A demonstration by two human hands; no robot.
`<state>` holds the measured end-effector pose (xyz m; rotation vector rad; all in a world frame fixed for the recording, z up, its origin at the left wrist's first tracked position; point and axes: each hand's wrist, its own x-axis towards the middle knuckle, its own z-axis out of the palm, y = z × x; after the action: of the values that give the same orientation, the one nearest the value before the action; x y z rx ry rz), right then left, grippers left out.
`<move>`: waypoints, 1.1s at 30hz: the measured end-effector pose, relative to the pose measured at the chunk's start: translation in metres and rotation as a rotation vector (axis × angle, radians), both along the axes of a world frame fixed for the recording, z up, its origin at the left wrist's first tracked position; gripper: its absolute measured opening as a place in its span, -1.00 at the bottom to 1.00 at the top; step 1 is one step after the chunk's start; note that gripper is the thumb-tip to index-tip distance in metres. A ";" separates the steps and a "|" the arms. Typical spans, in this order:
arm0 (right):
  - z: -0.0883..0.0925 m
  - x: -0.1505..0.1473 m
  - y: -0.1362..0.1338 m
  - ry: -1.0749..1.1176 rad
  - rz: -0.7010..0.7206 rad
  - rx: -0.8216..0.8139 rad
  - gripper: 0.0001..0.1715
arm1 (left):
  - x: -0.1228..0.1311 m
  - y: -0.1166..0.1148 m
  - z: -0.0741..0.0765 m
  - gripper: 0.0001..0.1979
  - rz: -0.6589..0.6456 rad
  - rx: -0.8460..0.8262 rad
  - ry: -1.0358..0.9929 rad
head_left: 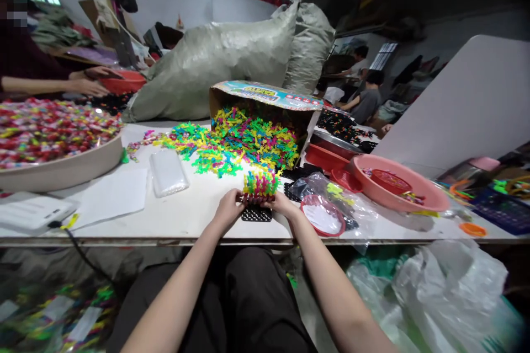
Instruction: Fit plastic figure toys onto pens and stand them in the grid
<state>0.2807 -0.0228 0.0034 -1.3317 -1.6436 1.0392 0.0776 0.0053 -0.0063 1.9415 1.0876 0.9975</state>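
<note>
Rows of small colourful plastic figures (260, 183), in yellow, pink and green, stand on a black perforated tray (256, 214) near the table's front edge. The tray's near part shows bare holes. My left hand (231, 208) is closed at the left side of the tray, with its fingertips against the nearest row. At the opposite side my right hand (285, 205) is closed in the same way. Exactly what the fingertips pinch is partly hidden. Just beyond, a pile of loose figures (217, 160) spills from a tipped cardboard box (265, 94).
On the left are a big basin (62, 172) of wrapped pieces, a clear plastic packet (168, 172) and a white device (35, 212). To the right lie a red-rimmed round basket (323, 215), plastic bags and a pink basin (430, 196). Large sacks (232, 55) stand behind; a co-worker's hands (93, 81) show far left.
</note>
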 end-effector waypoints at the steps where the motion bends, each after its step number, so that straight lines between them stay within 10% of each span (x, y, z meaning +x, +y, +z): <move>1: 0.001 -0.003 0.005 0.009 0.018 -0.001 -0.67 | -0.003 -0.002 0.001 -0.66 -0.016 -0.015 -0.040; 8: 0.006 -0.018 0.027 0.066 0.150 -0.016 -0.64 | -0.060 0.009 0.000 -0.46 -0.169 -0.123 -0.118; 14: 0.009 -0.014 0.023 0.190 0.001 -0.038 -0.54 | -0.098 0.053 0.003 -0.65 0.347 0.142 0.076; 23: 0.001 -0.014 0.034 0.208 -0.212 0.126 -0.53 | -0.049 0.106 0.020 -0.72 0.435 0.443 0.314; 33: -0.032 0.012 0.042 0.269 -0.140 -0.033 -0.38 | -0.096 0.188 0.045 -0.76 0.853 0.456 0.236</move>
<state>0.2924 0.0193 -0.0282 -1.2483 -1.3213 1.1118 -0.0181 0.1932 0.0383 1.9819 2.0615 1.5917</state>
